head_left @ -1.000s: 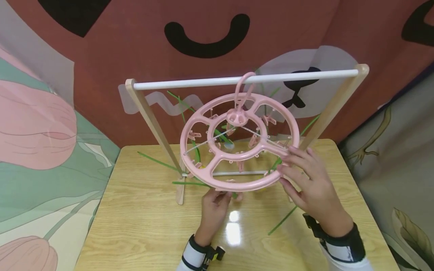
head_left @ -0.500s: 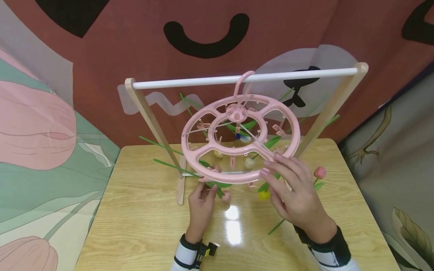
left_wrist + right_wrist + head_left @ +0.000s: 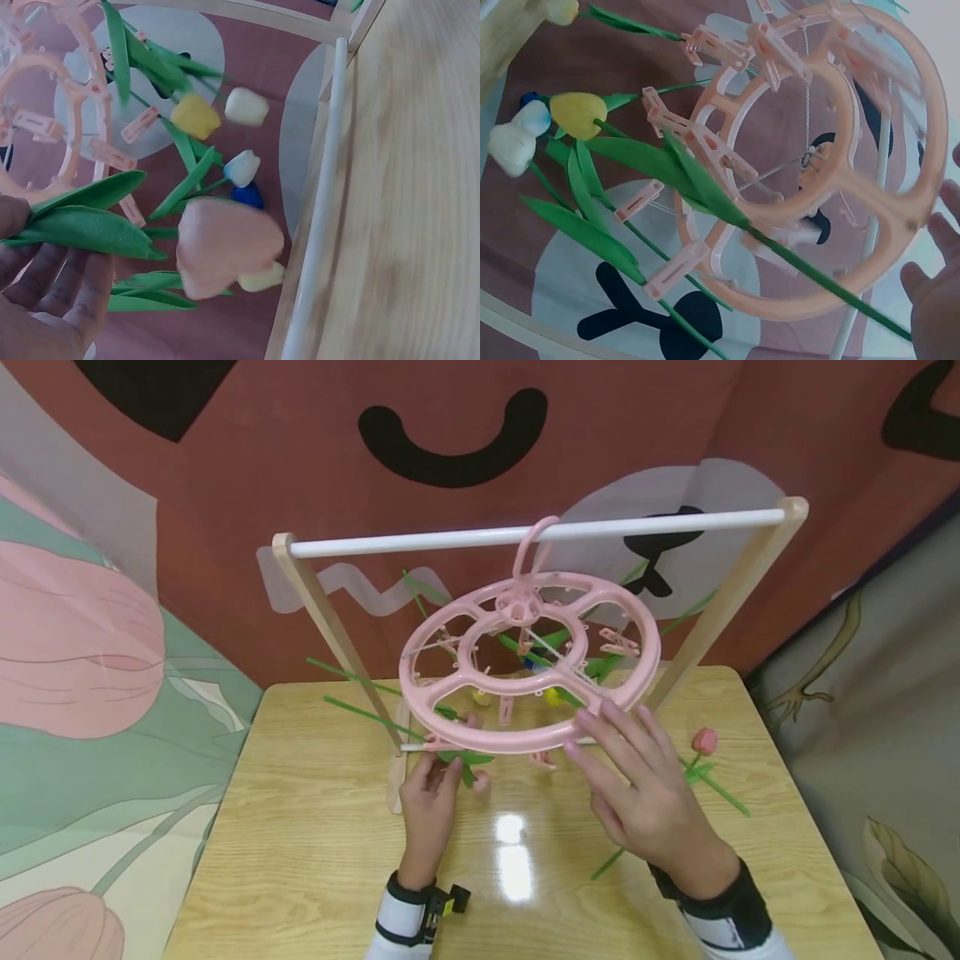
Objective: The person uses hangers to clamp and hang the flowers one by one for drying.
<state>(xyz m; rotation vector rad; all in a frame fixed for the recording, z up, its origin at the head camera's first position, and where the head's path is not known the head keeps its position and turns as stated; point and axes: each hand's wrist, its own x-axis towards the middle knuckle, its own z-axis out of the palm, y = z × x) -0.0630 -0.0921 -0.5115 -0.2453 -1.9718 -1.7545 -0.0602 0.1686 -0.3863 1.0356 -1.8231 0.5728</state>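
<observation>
A round pink clip hanger (image 3: 517, 743) hangs by its hook from a white bar. Several artificial tulips hang in its clips, among them a yellow tulip (image 3: 579, 115) and a white tulip (image 3: 511, 150). Under the hanger's near left rim, my left hand (image 3: 429, 806) pinches a pink tulip (image 3: 229, 244) at its green leaves (image 3: 94, 217), close to a clip. Whether that clip grips the stem is hidden. My right hand (image 3: 651, 806) rests its straightened fingertips on the hanger's near right rim.
The white bar (image 3: 420, 541) spans two wooden posts (image 3: 727, 602) standing on a wooden table (image 3: 315, 877). At the right lies another pink tulip (image 3: 705, 741) with crossing green stems. A printed cloth (image 3: 450, 518) hangs behind.
The hanger has turned and its near rim has tilted up. My left hand has moved left with the pink tulip; my right hand has shifted left, uncovering the tulip on the right.
</observation>
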